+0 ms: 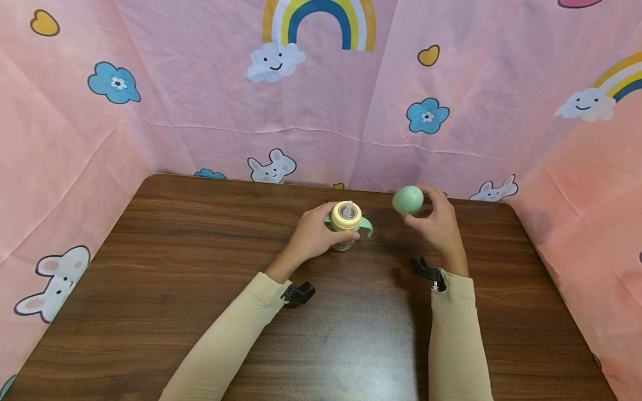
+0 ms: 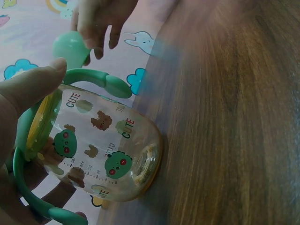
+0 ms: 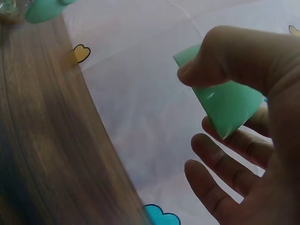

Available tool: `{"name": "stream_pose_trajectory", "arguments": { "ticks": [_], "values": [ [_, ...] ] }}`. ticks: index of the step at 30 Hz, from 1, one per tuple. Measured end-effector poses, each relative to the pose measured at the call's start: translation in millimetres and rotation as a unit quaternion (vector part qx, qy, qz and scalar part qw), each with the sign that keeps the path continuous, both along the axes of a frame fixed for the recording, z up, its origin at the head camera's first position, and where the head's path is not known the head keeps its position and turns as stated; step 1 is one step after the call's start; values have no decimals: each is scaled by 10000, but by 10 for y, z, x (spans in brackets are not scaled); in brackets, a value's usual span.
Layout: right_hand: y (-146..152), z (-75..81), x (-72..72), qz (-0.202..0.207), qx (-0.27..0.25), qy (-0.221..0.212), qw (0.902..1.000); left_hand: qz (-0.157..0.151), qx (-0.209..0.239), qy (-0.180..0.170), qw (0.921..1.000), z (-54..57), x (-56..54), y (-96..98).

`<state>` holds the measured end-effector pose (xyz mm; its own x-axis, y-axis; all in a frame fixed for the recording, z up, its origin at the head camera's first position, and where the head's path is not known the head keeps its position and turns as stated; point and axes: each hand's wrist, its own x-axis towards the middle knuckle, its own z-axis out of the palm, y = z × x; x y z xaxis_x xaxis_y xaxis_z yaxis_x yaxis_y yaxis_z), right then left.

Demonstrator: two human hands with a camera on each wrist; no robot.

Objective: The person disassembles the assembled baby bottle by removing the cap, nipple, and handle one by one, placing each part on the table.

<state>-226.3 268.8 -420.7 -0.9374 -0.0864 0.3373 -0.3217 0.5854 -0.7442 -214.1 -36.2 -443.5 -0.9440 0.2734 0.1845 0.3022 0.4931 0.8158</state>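
Observation:
A clear baby bottle with a yellow collar, green side handles and printed animal figures stands on the table. Its see-through spout is uncovered on top. My left hand grips the bottle around its upper part, thumb on the near side in the head view. To the right, my right hand pinches a rounded green cap between thumb and fingers, above the table and apart from the bottle. In the right wrist view the green cap shows its rim, and the other fingers are spread below it.
The brown wooden table runs back to a pink printed cloth, which also rises at both sides. A black wrist mount sits at the left cuff, another black mount at the right cuff.

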Motion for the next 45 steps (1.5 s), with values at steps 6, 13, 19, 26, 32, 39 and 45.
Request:
{"name": "stream_pose_trajectory", "arguments": {
  "ticks": [6, 13, 19, 26, 32, 39, 45],
  "values": [
    [35, -74, -30, -36, 126, -281, 9995, -9, 16, -9, 10000, 5, 4, 1],
    [51, -114, -22, -45, 282, -593, 9978, 7, 14, -13, 10000, 5, 6, 1],
    [77, -169, -39, -53, 315, -667, 9973, 8, -2, 14, 10000, -3, 0, 3],
    [107, -219, -46, -83, 462, -860, 9952, 18, -10, 9, 10000, 0, -1, 3],
    [129, -254, -58, -88, 581, -1008, 9932, 25, 1, -2, 10000, 3, 0, 2],
    [159, -284, -69, -133, 720, -1171, 9904, 35, 0, -16, 10000, 1, 0, 2],
    [176, -314, -79, -179, 841, -1274, 9881, 37, 27, -45, 10000, 0, 2, -1]
  ]
}}
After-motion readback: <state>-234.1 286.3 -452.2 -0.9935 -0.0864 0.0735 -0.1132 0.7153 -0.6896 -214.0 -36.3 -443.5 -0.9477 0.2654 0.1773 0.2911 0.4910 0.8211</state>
